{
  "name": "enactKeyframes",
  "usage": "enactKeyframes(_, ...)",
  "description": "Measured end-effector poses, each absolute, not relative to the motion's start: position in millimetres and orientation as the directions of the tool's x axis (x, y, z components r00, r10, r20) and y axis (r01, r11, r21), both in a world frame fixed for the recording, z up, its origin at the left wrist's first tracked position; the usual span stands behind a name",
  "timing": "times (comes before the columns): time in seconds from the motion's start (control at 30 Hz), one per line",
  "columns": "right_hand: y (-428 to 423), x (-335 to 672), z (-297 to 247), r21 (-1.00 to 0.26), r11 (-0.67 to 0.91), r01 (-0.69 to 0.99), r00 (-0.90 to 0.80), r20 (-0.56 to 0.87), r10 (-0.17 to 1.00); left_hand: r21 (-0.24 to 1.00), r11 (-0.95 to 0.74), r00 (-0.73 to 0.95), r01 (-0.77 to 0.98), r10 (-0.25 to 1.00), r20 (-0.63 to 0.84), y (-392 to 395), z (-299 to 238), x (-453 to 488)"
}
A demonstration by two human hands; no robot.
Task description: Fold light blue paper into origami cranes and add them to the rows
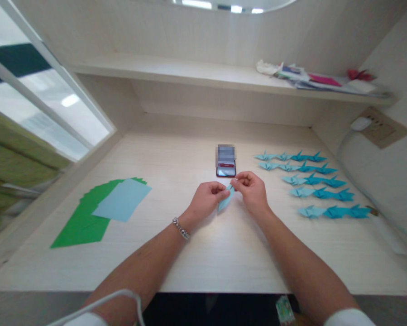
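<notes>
Between my two hands, just above the desk, is a small piece of folded light-blue paper [225, 202], narrow and tilted. My left hand [208, 198] pinches it from the left side with thumb and fingers, and a chain bracelet sits on that wrist. At the paper's upper end, the thumb and fingertips of my right hand [252, 190] are closed on it. A phone [226, 170] lies just beyond my fingers, its screen lit and partly blurred. Several rows of folded blue paper cranes [322, 194] stand to the right of my right hand.
At the left lie a fan of green paper sheets [77, 222] and light-blue sheets [123, 201] on top. A shelf [189, 72] crosses the back, with papers [312, 80] on it. A cable [347, 163] runs from the wall socket [381, 127] down the right side.
</notes>
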State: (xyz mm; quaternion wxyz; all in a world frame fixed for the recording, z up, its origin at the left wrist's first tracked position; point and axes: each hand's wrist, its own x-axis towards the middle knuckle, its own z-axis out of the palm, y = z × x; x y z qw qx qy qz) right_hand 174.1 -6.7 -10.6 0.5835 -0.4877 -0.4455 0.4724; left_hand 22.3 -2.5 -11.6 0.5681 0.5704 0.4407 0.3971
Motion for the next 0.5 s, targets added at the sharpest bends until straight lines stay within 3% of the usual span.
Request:
enactKeyframes(0.2,-7.9,171.8,-8.1,-0.993,-0.042,-0.108,-0.001,-0.042,0.999,0.996,0.018,0.269,0.083,0.962,-0.039,-2.4,-9.6,20.2)
enactKeyframes(0.37,-6.9,172.7,-10.3,-0.995,0.099,-0.031,0.127,0.094,0.987,0.996,0.085,0.350,0.009,0.933,-0.083,-3.9,-11.1,22.0)
enactKeyframes(0.5,-6.9,173.7,-10.1,-0.986,0.161,-0.047,0.216,0.148,0.965,0.994,0.097,0.380,0.057,0.918,-0.112,-3.0,-12.2,20.3)
